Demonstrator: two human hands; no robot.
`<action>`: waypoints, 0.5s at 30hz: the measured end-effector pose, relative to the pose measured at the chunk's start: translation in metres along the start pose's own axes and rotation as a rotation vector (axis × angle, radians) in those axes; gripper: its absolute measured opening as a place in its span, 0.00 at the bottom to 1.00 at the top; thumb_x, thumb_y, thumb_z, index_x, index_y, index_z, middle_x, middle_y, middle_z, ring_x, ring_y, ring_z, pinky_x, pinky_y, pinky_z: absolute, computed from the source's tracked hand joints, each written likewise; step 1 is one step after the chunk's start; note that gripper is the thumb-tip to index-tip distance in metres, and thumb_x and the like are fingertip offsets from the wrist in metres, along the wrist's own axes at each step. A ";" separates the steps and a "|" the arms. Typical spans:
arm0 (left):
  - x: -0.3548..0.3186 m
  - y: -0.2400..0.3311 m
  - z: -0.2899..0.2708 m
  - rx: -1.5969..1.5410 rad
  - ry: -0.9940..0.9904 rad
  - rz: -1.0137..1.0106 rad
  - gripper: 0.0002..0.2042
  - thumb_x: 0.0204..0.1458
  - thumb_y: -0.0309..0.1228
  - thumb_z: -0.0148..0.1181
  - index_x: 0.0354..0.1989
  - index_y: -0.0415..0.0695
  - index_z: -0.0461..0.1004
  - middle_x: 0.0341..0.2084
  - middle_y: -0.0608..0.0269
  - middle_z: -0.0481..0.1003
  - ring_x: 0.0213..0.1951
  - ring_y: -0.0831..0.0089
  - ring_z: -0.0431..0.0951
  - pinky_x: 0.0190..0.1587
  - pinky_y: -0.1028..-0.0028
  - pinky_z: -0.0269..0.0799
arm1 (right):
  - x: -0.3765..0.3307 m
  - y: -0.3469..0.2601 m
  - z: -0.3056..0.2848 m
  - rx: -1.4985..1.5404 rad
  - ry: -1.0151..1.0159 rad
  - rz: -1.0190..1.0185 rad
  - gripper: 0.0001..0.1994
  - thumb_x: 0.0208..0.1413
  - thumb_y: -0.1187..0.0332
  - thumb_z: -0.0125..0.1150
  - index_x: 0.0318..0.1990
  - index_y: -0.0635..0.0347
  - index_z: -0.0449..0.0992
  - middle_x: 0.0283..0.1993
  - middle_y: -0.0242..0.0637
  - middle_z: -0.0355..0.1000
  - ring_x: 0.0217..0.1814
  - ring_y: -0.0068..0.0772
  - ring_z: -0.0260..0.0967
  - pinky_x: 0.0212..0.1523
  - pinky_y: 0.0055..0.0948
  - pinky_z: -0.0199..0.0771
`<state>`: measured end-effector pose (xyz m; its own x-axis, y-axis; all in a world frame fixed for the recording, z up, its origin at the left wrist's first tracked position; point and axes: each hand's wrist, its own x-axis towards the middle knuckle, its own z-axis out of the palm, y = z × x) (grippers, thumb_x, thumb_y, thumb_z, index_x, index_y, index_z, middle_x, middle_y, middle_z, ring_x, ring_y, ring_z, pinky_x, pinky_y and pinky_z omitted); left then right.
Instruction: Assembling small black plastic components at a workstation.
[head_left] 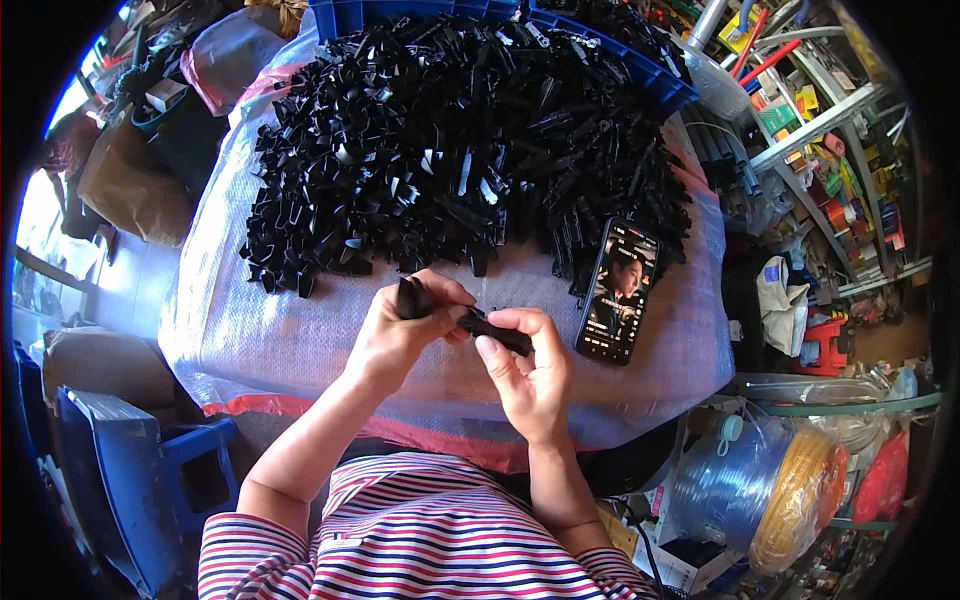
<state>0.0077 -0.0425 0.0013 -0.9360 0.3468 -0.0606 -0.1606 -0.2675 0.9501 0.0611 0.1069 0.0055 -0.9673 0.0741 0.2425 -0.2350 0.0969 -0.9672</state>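
Striped shirt below, slim black piece pinched between two hands

Nearest the camera, a red, white and navy striped knit shirt (450,540) is seen. Beyond it, a slim black plastic piece (508,335) is held above the near side of a tabletop covered in white woven plastic (260,350). It is pinched narrowly by the fingers of the right hand (530,375); its other end is met by the left hand (390,335), in whose curled fingers a stubby black piece (410,298) is gripped. Whether the two pieces are joined cannot be told.

The slim piece could be dropped if the pinch slipped, and might be lost among lookalikes in the broad heap of glossy black plastic parts (400,150). Parts could also be bent by uneven pressure.

Reach to the right is partly obstructed by a black smartphone with a lit screen (618,290), laid against the heap. The far side is bounded by a blue plastic crate (672,95).
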 end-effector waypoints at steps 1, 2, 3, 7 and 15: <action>-0.001 -0.001 -0.002 -0.187 -0.009 -0.060 0.04 0.48 0.21 0.56 0.33 0.37 0.71 0.26 0.62 0.73 0.26 0.76 0.74 0.30 0.78 0.70 | 0.000 -0.003 0.003 -0.034 -0.001 -0.024 0.11 0.50 0.77 0.59 0.41 0.67 0.68 0.39 0.34 0.65 0.39 0.20 0.64 0.40 0.18 0.67; -0.002 0.000 -0.003 -0.374 -0.019 -0.120 0.05 0.48 0.22 0.57 0.33 0.37 0.71 0.26 0.61 0.73 0.25 0.75 0.74 0.30 0.78 0.69 | 0.000 -0.006 0.005 -0.067 -0.002 -0.048 0.11 0.50 0.76 0.59 0.40 0.67 0.68 0.38 0.34 0.66 0.38 0.21 0.65 0.40 0.18 0.67; -0.004 0.002 -0.002 -0.405 -0.021 -0.139 0.07 0.49 0.26 0.58 0.36 0.37 0.73 0.24 0.63 0.73 0.26 0.78 0.72 0.31 0.80 0.68 | -0.001 -0.004 0.005 -0.069 -0.002 -0.048 0.11 0.50 0.76 0.59 0.40 0.67 0.68 0.38 0.34 0.66 0.38 0.21 0.65 0.40 0.18 0.67; -0.008 0.003 -0.004 -0.482 -0.019 -0.203 0.07 0.50 0.26 0.58 0.35 0.37 0.73 0.24 0.63 0.73 0.26 0.78 0.72 0.31 0.80 0.69 | -0.007 -0.001 0.010 -0.230 -0.019 -0.123 0.10 0.50 0.75 0.60 0.40 0.67 0.69 0.36 0.36 0.67 0.36 0.23 0.67 0.38 0.19 0.68; -0.005 -0.002 -0.008 -0.270 0.071 -0.084 0.08 0.48 0.27 0.60 0.34 0.37 0.72 0.25 0.61 0.73 0.24 0.76 0.73 0.28 0.80 0.69 | -0.010 -0.004 0.006 -0.381 0.019 -0.137 0.11 0.55 0.68 0.55 0.44 0.63 0.69 0.31 0.41 0.70 0.30 0.38 0.70 0.31 0.27 0.69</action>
<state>0.0101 -0.0504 -0.0025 -0.9339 0.3167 -0.1657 -0.3070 -0.4735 0.8256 0.0710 0.0996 0.0065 -0.9268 0.0526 0.3718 -0.3061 0.4676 -0.8292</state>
